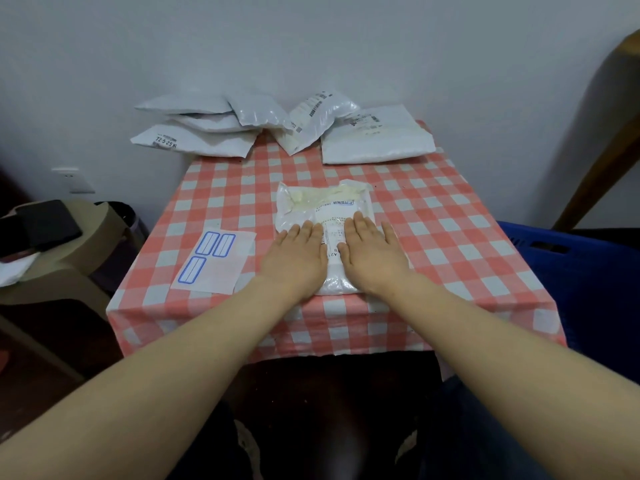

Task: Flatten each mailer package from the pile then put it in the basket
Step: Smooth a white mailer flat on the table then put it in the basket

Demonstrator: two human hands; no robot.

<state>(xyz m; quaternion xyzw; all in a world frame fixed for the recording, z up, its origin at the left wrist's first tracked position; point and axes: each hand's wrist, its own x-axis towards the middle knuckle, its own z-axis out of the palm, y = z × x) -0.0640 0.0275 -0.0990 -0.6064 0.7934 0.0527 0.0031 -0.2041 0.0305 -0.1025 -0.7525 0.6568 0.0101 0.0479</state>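
Both hands pressed flat on a white mailer package [323, 202] at the table's near middle.
The left hand [298, 261] and right hand [370, 258] lay side by side, palms down, fingers straight, on the package's near half, atop the red-checked tablecloth [450, 237]. The pile of mailers [277, 126] sat along the far edge; a blue basket [554, 265] stood to the table's right, a label sheet [214, 261] lay left.
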